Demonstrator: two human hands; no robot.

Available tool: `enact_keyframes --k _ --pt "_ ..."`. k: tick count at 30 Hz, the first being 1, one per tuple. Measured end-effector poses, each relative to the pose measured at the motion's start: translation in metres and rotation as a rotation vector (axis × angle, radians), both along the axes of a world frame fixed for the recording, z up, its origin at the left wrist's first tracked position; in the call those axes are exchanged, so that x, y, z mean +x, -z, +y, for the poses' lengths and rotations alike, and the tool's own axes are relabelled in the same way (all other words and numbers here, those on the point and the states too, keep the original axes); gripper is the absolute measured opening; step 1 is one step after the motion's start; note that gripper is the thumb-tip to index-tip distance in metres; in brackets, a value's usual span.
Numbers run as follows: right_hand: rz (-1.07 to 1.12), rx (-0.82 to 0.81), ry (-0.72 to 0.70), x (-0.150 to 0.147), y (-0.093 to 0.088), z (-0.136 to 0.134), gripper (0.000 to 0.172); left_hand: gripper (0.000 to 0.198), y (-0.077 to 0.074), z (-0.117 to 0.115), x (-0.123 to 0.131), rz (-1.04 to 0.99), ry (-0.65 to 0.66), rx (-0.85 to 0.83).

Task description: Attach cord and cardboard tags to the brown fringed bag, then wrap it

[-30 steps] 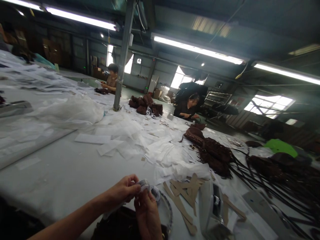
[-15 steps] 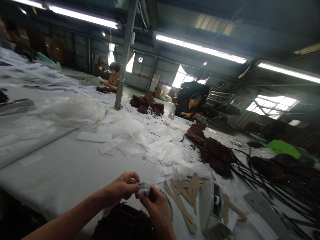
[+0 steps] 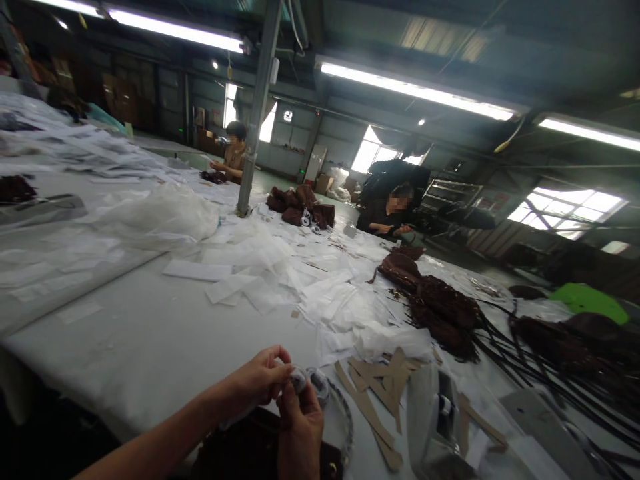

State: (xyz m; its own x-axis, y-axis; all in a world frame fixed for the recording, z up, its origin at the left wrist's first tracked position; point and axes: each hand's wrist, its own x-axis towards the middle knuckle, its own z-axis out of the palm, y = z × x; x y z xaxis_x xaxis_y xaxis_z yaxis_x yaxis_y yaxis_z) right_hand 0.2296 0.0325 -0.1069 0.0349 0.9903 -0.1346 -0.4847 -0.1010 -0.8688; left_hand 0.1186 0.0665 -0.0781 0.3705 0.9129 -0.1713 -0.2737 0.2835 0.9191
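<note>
My left hand (image 3: 263,377) pinches one side of a small whitish, film-like bundle (image 3: 299,379); I cannot make out exactly what it is. On its other side, the fingers and thumb of my right hand (image 3: 301,420) are closed on it. Just beyond my right fingers shows a rounded, shiny wrapped part (image 3: 319,385), and a grey-white curved strap (image 3: 349,420) runs down from it. Below both hands lies a dark brown bag (image 3: 240,443) with a gold-coloured fitting, partly hidden by my right wrist.
Tan strips (image 3: 373,407) and a clear-sided tape dispenser (image 3: 433,417) lie to the right. White paper sheets (image 3: 340,303) cover the table's middle. Brown bags (image 3: 440,307) with long straps lie at right. Two people (image 3: 387,217) work across the table, near a metal post (image 3: 257,113).
My hands have moved slightly right and come closer together on the bundle. My right hand has turned more upright, uncovering the rounded wrapped part and curved strap. The view has shifted slightly.
</note>
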Motion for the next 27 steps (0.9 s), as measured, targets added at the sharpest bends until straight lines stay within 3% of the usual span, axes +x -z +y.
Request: enact_keyframes --k 3,9,14,19,23,27 --pt "0.087 -0.018 0.09 -0.003 0.0 0.001 0.038 0.045 -0.003 -0.004 0.002 0.171 0.024 0.085" --pt "0.109 -0.059 0.046 -0.001 -0.008 -0.004 0.048 0.054 0.0 -0.024 0.002 0.089 0.084 0.171" --pt "0.119 -0.021 0.112 -0.001 0.005 -0.01 0.052 0.048 -0.01 -0.03 -0.007 0.104 0.084 0.233" --pt "0.08 0.076 0.088 0.005 0.008 -0.014 0.09 0.044 -0.024 -0.037 -0.006 0.08 0.074 0.297" --pt "0.011 0.086 0.025 0.013 0.006 -0.015 0.065 0.038 -0.021 -0.04 -0.003 0.08 0.017 0.28" --pt "-0.008 0.074 0.0 0.017 0.002 -0.016 0.062 0.026 -0.017 -0.042 -0.002 0.139 -0.148 0.302"
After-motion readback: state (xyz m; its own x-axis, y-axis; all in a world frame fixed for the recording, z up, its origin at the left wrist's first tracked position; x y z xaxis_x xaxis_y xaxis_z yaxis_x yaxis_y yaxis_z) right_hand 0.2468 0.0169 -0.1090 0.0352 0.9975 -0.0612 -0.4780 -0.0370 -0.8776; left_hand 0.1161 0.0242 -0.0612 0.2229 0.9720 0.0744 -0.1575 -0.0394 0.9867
